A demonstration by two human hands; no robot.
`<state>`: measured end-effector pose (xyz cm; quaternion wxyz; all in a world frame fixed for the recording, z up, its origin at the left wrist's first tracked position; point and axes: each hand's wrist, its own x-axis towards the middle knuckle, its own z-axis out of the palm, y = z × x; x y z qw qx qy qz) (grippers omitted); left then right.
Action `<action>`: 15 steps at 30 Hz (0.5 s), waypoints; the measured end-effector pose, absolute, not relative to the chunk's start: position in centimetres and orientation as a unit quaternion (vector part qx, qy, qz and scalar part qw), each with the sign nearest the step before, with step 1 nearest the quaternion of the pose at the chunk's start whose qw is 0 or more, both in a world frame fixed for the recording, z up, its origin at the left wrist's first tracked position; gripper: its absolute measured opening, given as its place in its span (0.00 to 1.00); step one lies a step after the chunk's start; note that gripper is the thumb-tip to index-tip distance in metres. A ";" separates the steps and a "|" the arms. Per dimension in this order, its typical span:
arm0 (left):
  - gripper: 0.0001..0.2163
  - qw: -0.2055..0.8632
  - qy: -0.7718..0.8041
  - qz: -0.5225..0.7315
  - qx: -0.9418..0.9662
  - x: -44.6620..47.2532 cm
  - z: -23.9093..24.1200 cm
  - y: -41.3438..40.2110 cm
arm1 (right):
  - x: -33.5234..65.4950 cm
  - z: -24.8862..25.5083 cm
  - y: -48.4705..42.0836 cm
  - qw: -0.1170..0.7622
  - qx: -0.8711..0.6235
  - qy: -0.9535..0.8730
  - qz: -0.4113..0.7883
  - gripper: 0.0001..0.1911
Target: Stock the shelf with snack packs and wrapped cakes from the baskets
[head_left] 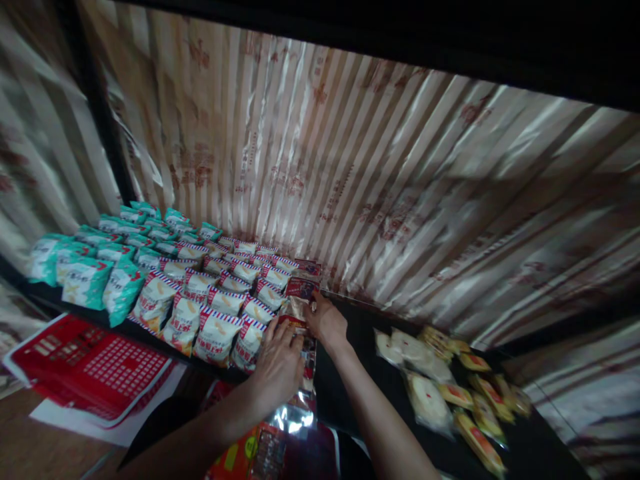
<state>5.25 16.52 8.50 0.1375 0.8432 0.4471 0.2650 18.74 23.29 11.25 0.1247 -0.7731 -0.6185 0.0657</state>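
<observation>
One dark red and beige packet (295,308) lies on the black shelf (350,373), in a narrow row of similar packets, with both hands at it. The left hand (279,363) has its fingers stretched over the near edge of this packet; the right hand (324,323) has bent fingers against its right side. Both touch it, but I cannot tell whether either has a firm grip. Two dark red packets (302,288) show beyond it on the far side; on the near side more shiny packets (300,399) continue the row, partly hidden by the left hand, so their number is unclear. Just left stand white snack bags (216,337) with striped tops: four along the near edge and, behind them, more than ten that overlap too much for an exact count. Farther left are teal bags (87,283), something near nineteen. Well to the right lie three pale flat breads (430,403) in clear wrap and about eight yellow packs (477,443). Below the shelf are one red printed package (95,367) on the left, above one white sheet (123,433), and one orange-red bag (240,460) at the near edge. A crinkled sheet (300,147) with red print hangs behind everything.
</observation>
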 end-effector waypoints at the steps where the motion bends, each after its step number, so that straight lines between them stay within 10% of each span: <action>1: 0.16 0.137 0.447 0.268 0.843 5.2 8.5 16.6 | 18.8 11.5 23.2 0.112 -0.775 -0.618 0.063 0.23; 15: 0.15 0.147 0.439 0.287 0.838 5.5 8.1 17.2 | 20.4 9.2 24.3 0.238 -0.728 -0.639 0.073 0.20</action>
